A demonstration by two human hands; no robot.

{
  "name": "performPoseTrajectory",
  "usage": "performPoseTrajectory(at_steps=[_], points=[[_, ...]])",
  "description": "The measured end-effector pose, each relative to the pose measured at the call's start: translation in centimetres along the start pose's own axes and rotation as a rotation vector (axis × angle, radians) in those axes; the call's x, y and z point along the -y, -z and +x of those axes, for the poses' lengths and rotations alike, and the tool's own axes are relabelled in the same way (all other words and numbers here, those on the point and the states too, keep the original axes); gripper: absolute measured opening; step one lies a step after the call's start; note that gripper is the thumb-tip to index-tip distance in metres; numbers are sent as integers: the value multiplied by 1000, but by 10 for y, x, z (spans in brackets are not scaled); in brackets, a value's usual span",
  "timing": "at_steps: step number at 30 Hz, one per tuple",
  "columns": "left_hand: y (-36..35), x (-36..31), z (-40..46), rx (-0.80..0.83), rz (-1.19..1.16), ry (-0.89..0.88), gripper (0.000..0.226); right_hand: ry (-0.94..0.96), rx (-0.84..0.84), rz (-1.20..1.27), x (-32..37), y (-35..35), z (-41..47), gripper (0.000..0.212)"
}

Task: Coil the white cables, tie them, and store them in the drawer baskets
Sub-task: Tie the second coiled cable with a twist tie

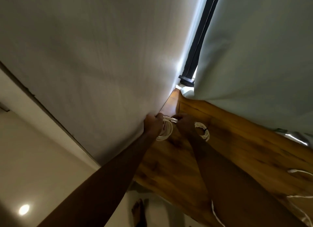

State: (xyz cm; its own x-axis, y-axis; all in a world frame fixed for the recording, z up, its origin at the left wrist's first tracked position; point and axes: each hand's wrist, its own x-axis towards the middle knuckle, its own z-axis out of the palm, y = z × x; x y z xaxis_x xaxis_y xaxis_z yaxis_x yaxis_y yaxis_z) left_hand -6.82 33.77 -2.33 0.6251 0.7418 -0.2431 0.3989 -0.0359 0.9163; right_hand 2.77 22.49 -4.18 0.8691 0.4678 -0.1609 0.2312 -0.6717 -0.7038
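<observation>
Head view: white cable coil (165, 131) between gripping fingers (159, 116).

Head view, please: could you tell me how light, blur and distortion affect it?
Head view: dim and soft; both hands, left hand and right hand, dark on the coiled cable; daylight glares along the curtain gap; wide-angle bending slants wall and wooden table.

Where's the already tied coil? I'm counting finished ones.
The tied coil lies on the wooden table, just right of the right hand, near the curtain.
</observation>
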Motion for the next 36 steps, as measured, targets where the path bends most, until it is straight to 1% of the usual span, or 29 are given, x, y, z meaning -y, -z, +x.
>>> performPoseTrajectory(at_steps=[2, 4, 8, 11, 15, 18, 23, 25, 28, 31, 34, 36], points=[[-1, -11, -1, 16, -59, -10, 36, 11, -71, 49, -3, 16, 2, 20], [0, -24, 0, 37, -99, -16, 33, 1, -91, 79, -2, 31, -3, 20], [-2, -52, 3, 54, -111, -28, 35, -39, -196, 216, 0, 67, -12, 18], [-6, -72, 2, 57, -131, -50, 36, -49, -238, 291, -2, 90, -20, 18], [-23, -99, -9, 94, -171, -43, 38, 9, -281, 277, -7, 123, -37, 14], [-44, -123, -21, 145, -195, -77, 42, 29, -302, 312, -12, 151, -57, 17], [-89, -169, -49, 267, -214, -165, 36, 108, -471, 302, -20, 207, -88, 7], [-111, -186, -61, 296, -209, -216, 40, 164, -554, 230, -24, 232, -102, 5], [-139, -210, -81, 336, -241, -236, 46, 258, -664, 59, -30, 268, -125, 12], [-168, -227, -96, 384, -318, -192, 48, 367, -723, -235, -36, 296, -143, 17], [-195, -241, -111, 425, -351, -181, 46, 301, -694, -511, -38, 310, -156, 22], [-210, -249, -120, 432, -360, -215, 41, 228, -670, -657, -39, 315, -160, 25]])
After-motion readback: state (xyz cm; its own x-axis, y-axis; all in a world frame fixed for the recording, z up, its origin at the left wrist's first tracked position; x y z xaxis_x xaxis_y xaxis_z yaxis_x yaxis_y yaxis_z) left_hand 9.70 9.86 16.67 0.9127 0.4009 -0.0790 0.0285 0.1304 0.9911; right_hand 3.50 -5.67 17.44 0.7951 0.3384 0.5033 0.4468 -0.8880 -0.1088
